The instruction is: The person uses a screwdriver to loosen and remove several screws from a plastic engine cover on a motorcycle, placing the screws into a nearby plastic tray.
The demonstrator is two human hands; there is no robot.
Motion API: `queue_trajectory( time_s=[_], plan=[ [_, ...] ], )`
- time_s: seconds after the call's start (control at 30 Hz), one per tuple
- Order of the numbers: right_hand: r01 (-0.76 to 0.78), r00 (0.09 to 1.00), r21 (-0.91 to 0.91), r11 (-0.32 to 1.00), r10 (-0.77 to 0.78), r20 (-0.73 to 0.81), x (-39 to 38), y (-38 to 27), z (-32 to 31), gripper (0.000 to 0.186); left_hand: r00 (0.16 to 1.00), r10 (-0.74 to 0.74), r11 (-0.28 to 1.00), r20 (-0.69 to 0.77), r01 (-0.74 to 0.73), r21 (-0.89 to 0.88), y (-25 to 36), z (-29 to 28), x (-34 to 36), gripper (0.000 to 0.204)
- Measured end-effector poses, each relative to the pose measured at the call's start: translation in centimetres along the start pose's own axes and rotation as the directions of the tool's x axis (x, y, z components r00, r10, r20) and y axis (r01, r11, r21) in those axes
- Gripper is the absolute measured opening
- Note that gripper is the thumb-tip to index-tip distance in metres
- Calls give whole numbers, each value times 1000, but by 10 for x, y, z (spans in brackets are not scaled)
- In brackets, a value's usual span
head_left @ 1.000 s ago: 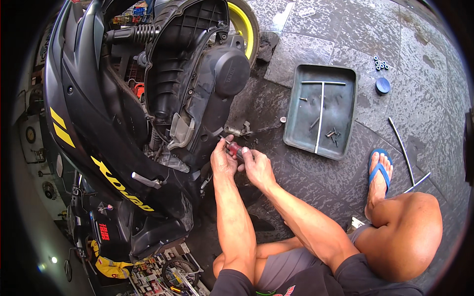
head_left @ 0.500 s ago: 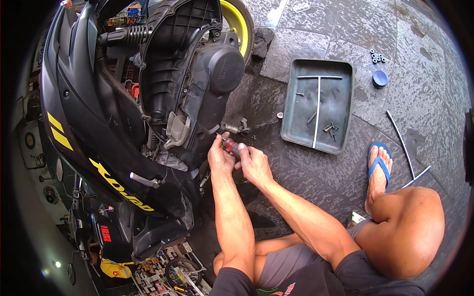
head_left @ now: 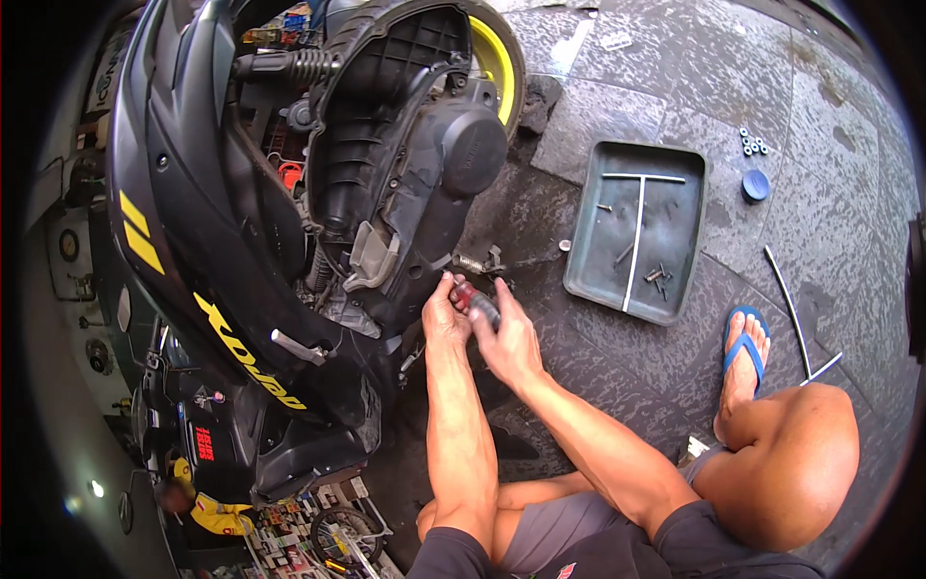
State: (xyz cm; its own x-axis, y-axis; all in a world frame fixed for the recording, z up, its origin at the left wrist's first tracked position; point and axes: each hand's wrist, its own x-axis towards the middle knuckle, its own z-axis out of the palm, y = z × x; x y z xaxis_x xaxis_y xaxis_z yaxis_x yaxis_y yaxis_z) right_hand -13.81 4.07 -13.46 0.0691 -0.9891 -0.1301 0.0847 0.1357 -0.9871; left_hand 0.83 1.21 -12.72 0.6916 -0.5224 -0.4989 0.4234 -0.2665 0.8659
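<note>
A screwdriver (head_left: 467, 293) with a red and dark handle is held between my hands at the lower edge of the scooter's black engine cover (head_left: 439, 183). My left hand (head_left: 446, 314) is closed at its front end, with the fingertips beside the cover's edge; the tip is hidden. My right hand (head_left: 511, 343) has its thumb and fingers around the rear of the handle. Just beyond the fingers are a coil spring (head_left: 470, 262) and a small metal lever. The black scooter (head_left: 183, 241) with yellow markings fills the left side.
Right of the scooter, a dark tray (head_left: 576, 265) holds a T-handle wrench (head_left: 638, 227) and several bolts (head_left: 658, 278). A blue round cap (head_left: 755, 186) and several small rollers (head_left: 752, 143) lie farther right. Another T-shaped bar (head_left: 786, 301) rests near my sandalled foot (head_left: 744, 347).
The whole view has shifted, so the scooter and tray appear farther right and lower. My right fingers have spread wider around the screwdriver handle. My left hand stays at its front end.
</note>
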Motion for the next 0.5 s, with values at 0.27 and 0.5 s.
queue_trajectory(
  time_s=[0.27, 0.5],
  plan=[
    [-605, 758, 151, 782, 507, 410, 18, -16, -17, 53, 992, -80, 997, 101, 81, -1, 0, -8, -2, 24],
    [-10, 1000, 35, 999, 9, 30, -1, -2, 5, 42, 1000, -4, 1000, -19, 4, 2, -3, 6, -2, 23]
  ],
)
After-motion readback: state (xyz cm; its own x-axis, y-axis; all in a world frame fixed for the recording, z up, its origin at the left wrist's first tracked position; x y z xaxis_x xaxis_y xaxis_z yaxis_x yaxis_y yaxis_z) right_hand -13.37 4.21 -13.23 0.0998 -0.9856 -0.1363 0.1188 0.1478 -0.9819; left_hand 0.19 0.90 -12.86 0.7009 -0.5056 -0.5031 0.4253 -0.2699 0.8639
